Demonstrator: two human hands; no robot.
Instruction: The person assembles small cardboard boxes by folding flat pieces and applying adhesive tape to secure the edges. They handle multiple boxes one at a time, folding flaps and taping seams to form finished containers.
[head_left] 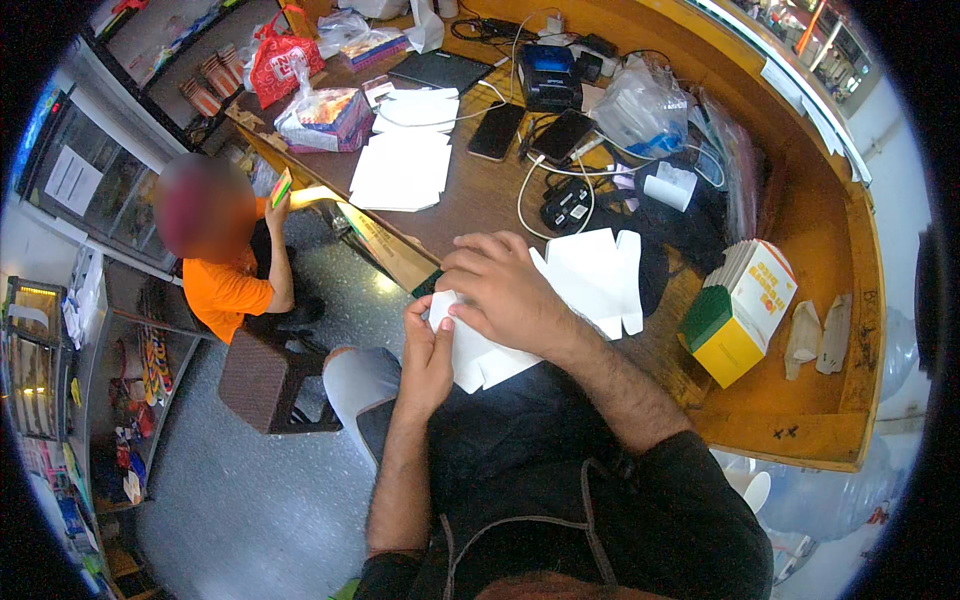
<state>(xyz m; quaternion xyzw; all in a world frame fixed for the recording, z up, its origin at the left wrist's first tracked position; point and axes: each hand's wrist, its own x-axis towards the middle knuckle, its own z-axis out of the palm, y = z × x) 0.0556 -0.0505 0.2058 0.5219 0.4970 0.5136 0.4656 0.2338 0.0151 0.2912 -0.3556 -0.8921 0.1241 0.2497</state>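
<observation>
A white die-cut card blank (480, 362) is held over my lap, at the desk's near edge. My left hand (430, 350) pinches its left corner, thumb on top. From above, my right hand (503, 290) reaches over the same corner, with its thumb and curled fingers pressed on the card close to the left thumb. Part of the card is hidden beneath the right hand and wrist. Just beyond my right forearm, another flat white card blank (595, 272) with cut flaps lies on the desk.
A stack of white blanks (400, 172) lies farther back on the brown desk (465, 205). Phones (497, 132), cables and a dark blue device (550, 78) clutter the back. Yellow-green cartons (740, 310) stand right. At left, a person in orange (228, 290) sits by a brown stool (275, 375).
</observation>
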